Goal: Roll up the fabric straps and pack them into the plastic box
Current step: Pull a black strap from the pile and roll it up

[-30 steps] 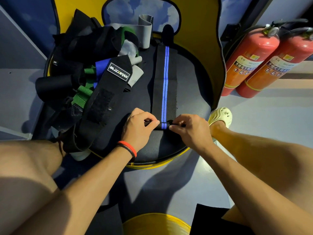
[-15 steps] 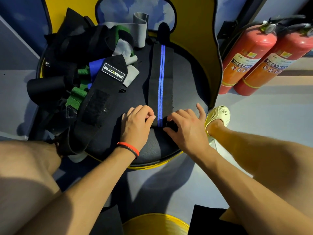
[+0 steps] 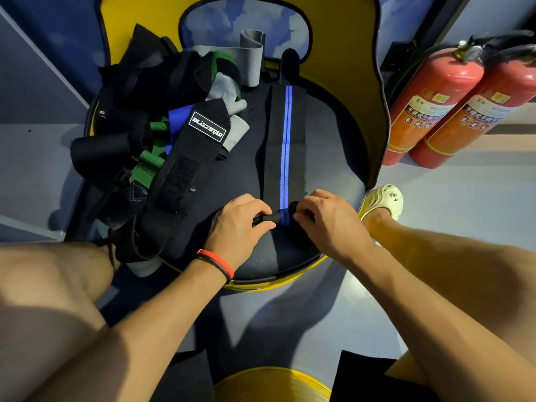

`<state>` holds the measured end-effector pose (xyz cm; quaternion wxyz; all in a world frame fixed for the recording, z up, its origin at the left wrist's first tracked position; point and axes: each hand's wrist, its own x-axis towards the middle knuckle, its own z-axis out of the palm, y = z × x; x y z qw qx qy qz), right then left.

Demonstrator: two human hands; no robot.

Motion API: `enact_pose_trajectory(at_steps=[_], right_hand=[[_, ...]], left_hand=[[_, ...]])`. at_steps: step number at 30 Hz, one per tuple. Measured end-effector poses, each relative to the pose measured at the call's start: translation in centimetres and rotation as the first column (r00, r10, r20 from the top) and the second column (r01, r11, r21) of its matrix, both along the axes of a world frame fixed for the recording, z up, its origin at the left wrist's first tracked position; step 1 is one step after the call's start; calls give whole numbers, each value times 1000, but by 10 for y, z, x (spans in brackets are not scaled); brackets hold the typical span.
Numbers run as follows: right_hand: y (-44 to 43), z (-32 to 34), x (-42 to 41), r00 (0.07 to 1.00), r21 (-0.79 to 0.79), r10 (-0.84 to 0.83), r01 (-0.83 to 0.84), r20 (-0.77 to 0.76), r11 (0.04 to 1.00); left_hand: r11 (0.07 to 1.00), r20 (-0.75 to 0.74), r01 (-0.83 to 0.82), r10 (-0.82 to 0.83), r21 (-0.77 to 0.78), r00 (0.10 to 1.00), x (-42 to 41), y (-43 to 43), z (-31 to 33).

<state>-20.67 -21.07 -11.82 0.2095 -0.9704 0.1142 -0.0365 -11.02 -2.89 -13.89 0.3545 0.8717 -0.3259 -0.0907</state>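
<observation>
A black strap with blue centre stripes lies lengthwise on the dark round seat. Its near end is curled into a small roll. My left hand pinches the roll's left end, and my right hand grips its right end. A wide black strap with a BLIZZSTAR label lies to the left. Behind it sits a heap of black, green, blue and grey straps. No plastic box is in view.
The seat belongs to a chair with a yellow backrest. Two red fire extinguishers lean at the right wall. My bare knees flank the seat, with a pale clog at its right edge. A yellow rim shows below.
The near end of the striped strap has gone from a flat pinched edge to a small roll, and both hands have moved slightly up the strap with it.
</observation>
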Motion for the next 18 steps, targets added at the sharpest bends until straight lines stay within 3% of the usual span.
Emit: enact_pose_trajectory(at_steps=[7,14,18], right_hand=[[-1,2,-8,994,74,-17,25,-107,997],[-13,8,2,985,195,-23,56,-171,979],[-15,-1,4,971,315,-207,236,-124,919]], left_hand=[[1000,-215,-25,28,17,976,7,1,7],[998,-150,-62,63,8,987,9,-4,5],[988,-168,-152,143,-42,975,7,-9,3]])
